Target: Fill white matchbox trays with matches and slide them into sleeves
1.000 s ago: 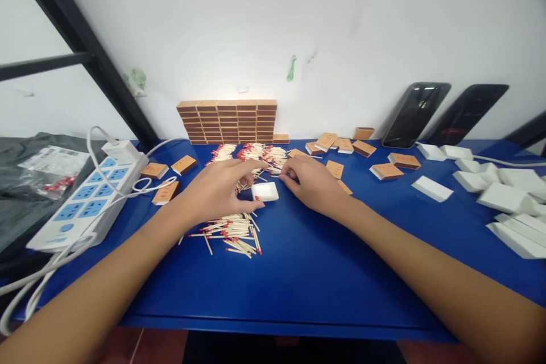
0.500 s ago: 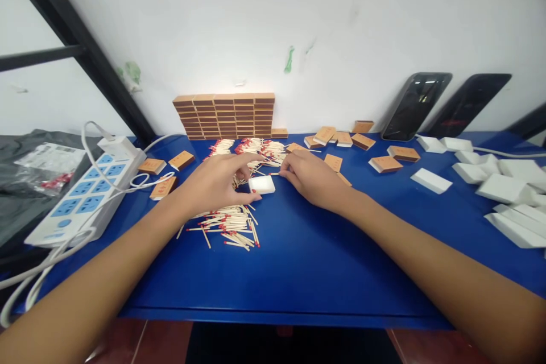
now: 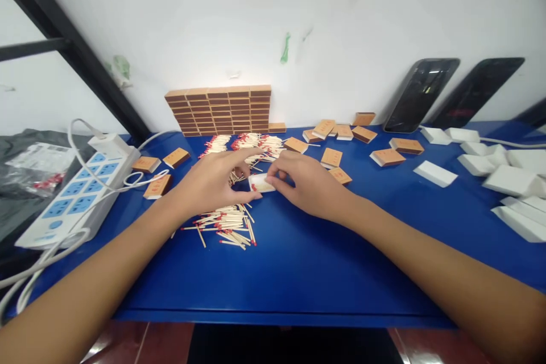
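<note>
My left hand (image 3: pixel 215 183) pinches the left end of a small white matchbox tray (image 3: pixel 261 183) on the blue table (image 3: pixel 298 261). My right hand (image 3: pixel 309 185) rests over the tray's right side, fingers curled on matches lying in it. Red-tipped matches show inside the tray. A loose heap of matches (image 3: pixel 228 227) lies just in front of my left hand. A second heap of matches (image 3: pixel 251 145) lies behind both hands.
A stacked wall of brown matchboxes (image 3: pixel 219 111) stands against the white wall. Loose brown matchbox sleeves (image 3: pixel 331 156) are scattered right of centre. White trays (image 3: pixel 507 179) lie at the far right, two dark phones (image 3: pixel 420 94) lean behind. A white power strip (image 3: pixel 81 190) with cables sits left.
My right hand has moved left onto the tray and matches now lie in it. The left hand stays on the tray's left end. The camera tilted slightly.
</note>
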`<move>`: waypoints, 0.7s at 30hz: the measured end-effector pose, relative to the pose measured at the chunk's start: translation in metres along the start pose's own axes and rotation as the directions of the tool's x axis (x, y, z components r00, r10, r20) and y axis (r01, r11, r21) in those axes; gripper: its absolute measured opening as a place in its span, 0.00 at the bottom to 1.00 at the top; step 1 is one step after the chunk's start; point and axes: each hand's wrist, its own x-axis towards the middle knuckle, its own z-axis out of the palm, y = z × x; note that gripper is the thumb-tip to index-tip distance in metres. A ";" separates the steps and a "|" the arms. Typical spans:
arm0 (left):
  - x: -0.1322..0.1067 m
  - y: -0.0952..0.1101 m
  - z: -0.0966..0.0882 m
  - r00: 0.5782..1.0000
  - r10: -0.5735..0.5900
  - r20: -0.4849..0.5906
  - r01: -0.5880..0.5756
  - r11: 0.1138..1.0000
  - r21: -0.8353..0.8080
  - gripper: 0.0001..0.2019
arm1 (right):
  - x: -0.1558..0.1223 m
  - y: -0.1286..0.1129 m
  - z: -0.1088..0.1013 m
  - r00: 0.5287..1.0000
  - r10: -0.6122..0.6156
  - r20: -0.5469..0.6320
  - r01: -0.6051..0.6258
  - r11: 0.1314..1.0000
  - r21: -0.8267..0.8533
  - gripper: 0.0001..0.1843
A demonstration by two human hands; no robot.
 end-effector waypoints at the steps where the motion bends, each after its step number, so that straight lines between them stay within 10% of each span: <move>1: 0.000 0.000 0.000 1.000 -0.001 -0.001 0.001 1.000 -0.007 0.37 | 0.003 0.005 -0.001 0.999 0.032 -0.043 -0.032 0.999 0.005 0.06; 5: 0.000 -0.001 0.002 1.000 0.011 0.008 -0.011 0.999 -0.030 0.38 | 0.017 0.026 -0.004 0.972 0.173 -0.162 -0.185 0.981 -0.065 0.04; 21: 0.000 -0.008 0.000 0.998 -0.013 -0.055 0.013 1.000 0.005 0.38 | 0.013 0.033 -0.012 0.976 0.210 0.060 -0.202 0.971 -0.126 0.09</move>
